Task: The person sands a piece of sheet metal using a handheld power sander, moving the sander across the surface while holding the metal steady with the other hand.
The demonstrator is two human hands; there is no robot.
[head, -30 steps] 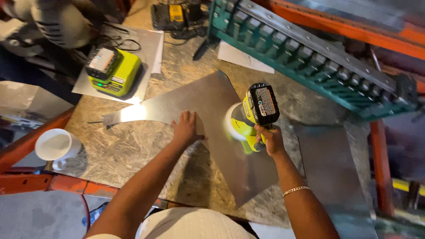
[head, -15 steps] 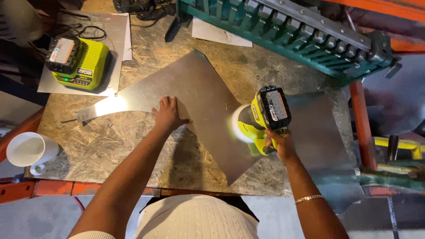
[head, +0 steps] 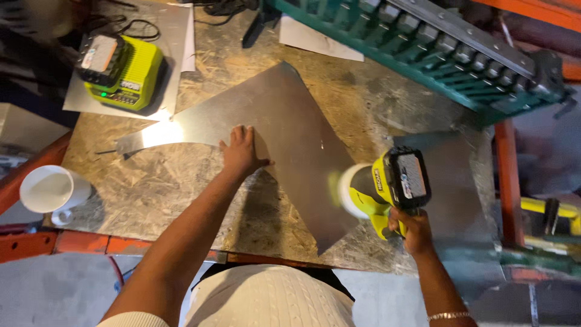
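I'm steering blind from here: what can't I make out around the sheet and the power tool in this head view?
- Working end of the yellow power tool: hidden by its own body and blurred, so contact with the metal sheet can't be judged.
- Right hand: fingers wrap under the handle; the trigger is out of sight.
- Sheet under the left hand: covered by the palm.
- Sheet's left tip: washed out by glare.
- Green rack: cut off by the top edge.

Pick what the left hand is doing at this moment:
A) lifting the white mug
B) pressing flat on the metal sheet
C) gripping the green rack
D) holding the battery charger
B: the left hand lies palm-down on the metal sheet, while the right hand holds the yellow-green power tool at the sheet's edge.
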